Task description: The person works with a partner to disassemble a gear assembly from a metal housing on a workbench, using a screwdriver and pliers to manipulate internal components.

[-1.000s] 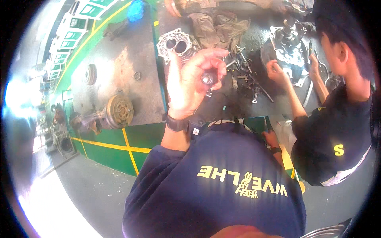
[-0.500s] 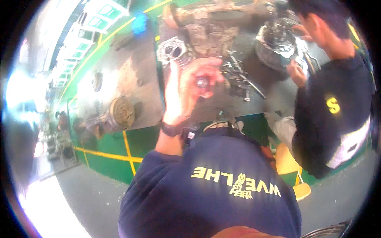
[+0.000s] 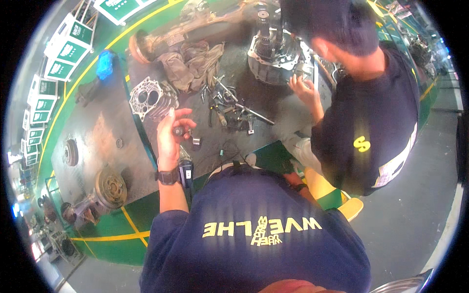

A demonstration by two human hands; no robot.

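My left hand [image 3: 171,134], with a dark watch on its wrist, is raised over the near edge of the metal workbench [image 3: 215,146]. Its thumb points up and its fingers curl round a small dark, round-ended metal piece [image 3: 179,131]. A short shiny metal cylinder [image 3: 196,140] shows by the fingertips; whether the two are joined I cannot make out. Just beyond the hand lies a light-metal housing [image 3: 149,97] with round bores. Low beside my body, below the bench edge, my right hand [image 3: 288,169] is partly hidden, and its fingers do not show clearly.
A co-worker [image 3: 366,102] leans in at the right, one hand [image 3: 305,90] by a large gear housing [image 3: 273,58]. Tools and shafts [image 3: 239,105] lie mid-bench near a crumpled cloth [image 3: 190,63]. A rusty flanged axle [image 3: 110,188] stands left; a yellow stool [image 3: 349,207] is at right.
My view has swung so that the bench and both people appear further left. My left hand still holds the small metal piece, now lower against the bench. The co-worker's head has leaned further over the housing.
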